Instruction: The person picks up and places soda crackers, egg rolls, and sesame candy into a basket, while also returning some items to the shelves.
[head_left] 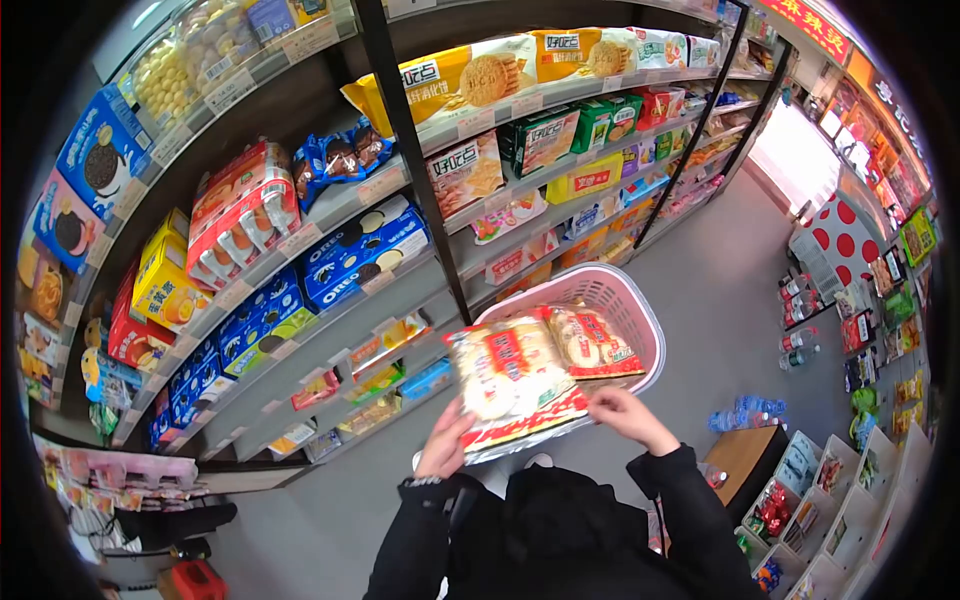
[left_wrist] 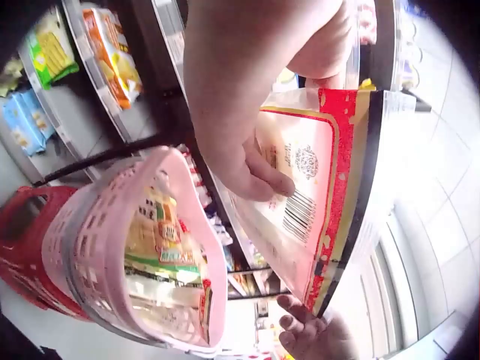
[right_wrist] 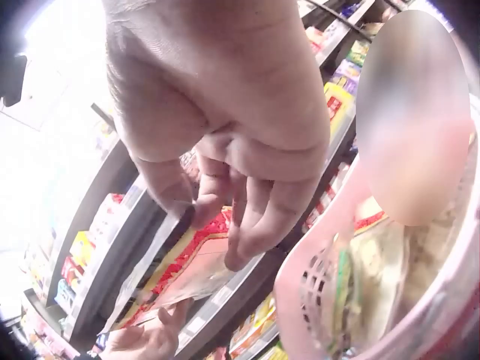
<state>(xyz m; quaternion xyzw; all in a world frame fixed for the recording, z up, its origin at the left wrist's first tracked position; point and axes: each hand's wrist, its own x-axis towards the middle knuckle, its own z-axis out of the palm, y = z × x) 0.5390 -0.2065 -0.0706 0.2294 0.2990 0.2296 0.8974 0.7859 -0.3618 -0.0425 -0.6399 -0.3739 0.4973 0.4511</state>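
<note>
My left hand grips the left edge of a large bag of rice crackers; thumb and fingers press on its wrapper. In the left wrist view the back of this bag shows a barcode, with red and gold along the edge. At the opposite corner is my right hand, its thumb and forefinger pinching the bag's edge in the right wrist view. Just behind sits a pink basket with a similar bag of crackers in it. More packets lie inside the basket.
Shelves on the left and ahead hold blue Oreo boxes, yellow biscuit packs and other snacks. Low bins and a brown box stand at right, near bottles on the floor. Something red adjoins the basket.
</note>
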